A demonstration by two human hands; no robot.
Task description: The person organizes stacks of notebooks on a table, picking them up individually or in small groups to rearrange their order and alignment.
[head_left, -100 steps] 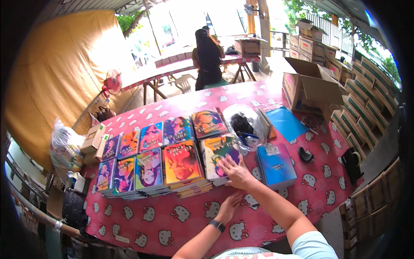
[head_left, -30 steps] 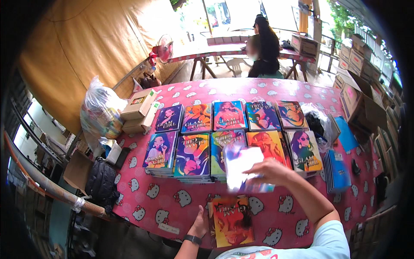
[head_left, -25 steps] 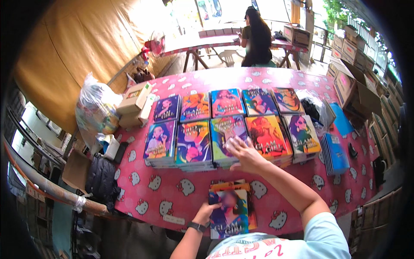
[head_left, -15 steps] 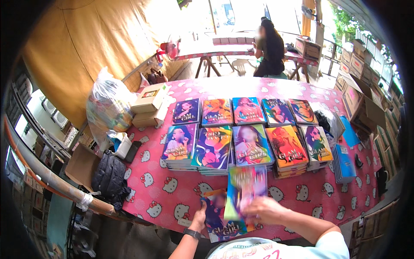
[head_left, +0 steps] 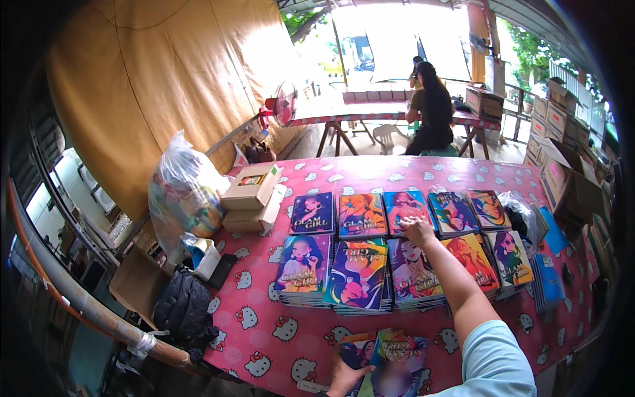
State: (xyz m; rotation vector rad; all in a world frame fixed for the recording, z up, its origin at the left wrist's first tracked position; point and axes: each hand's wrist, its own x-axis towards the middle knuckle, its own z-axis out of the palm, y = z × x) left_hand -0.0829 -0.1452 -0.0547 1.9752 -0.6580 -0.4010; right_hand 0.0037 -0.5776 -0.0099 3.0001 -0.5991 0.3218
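Spiral notebooks with bright illustrated covers stand in two rows of stacks on the table. My right hand [head_left: 417, 229] stretches over the front row, its bent fingers gripping the lower edge of a pink-and-blue notebook [head_left: 405, 204] in the back row. Close to my body, my left hand [head_left: 349, 376] is closed around a few overlapping notebooks [head_left: 399, 357], its thumb on top of them. Beneath my right forearm are an orange notebook [head_left: 468, 259] and a green-and-purple one [head_left: 411, 268], both partly covered. Left of them lies a yellow-and-purple notebook [head_left: 357, 274].
A pink patterned cloth [head_left: 258, 331] covers the table. Cardboard boxes [head_left: 248, 192], a filled plastic bag [head_left: 185, 192] and a black backpack [head_left: 184, 304] stand at left. Blue-covered notebooks [head_left: 548, 284] lie at right. Beyond, a person [head_left: 433, 109] sits at another table near a fan [head_left: 284, 104].
My right hand has left the notebooks near my body and reached forward to the back row. The notebook it was moving now lies with those in my left hand. The view has tilted up.
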